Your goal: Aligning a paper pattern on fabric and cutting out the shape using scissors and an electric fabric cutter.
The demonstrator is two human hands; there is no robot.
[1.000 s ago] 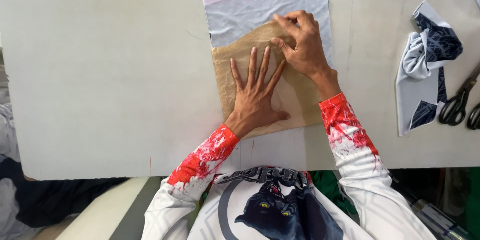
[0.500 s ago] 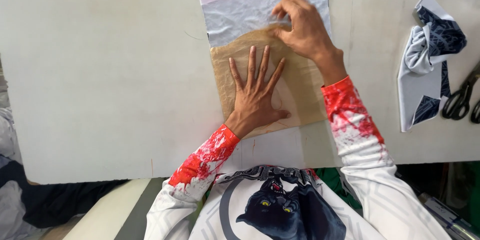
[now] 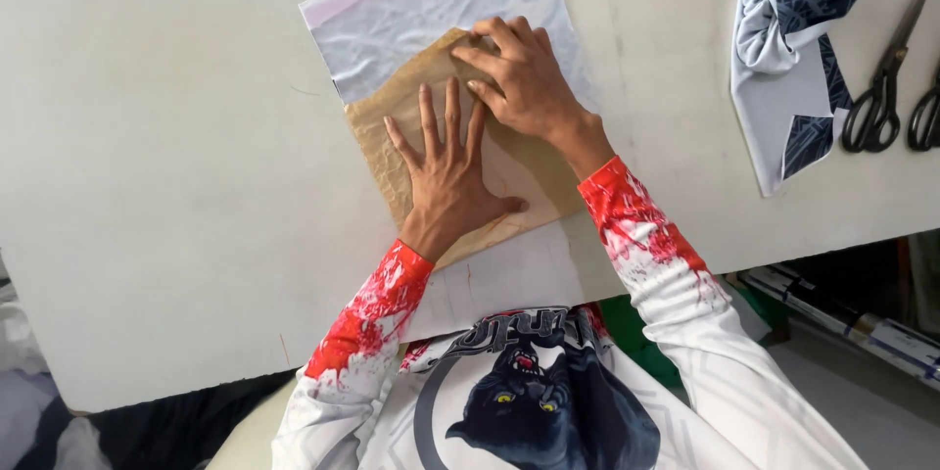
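A creased brown paper sheet lies on a white table, over the near part of a flat white fabric piece. My left hand presses flat on the brown paper, fingers spread and pointing away from me. My right hand rests just beyond it, fingertips curled on the paper's far edge where it meets the fabric. Both sleeves are white with red splashes.
A crumpled white and dark blue patterned cloth lies at the right of the table. Black scissors sit beside it, and a second pair shows at the right edge. The table's near edge runs just below my forearms.
My right hand has drawn back toward me along the paper's far edge and now sits close to my left hand. The left hand stays pressed on the paper.
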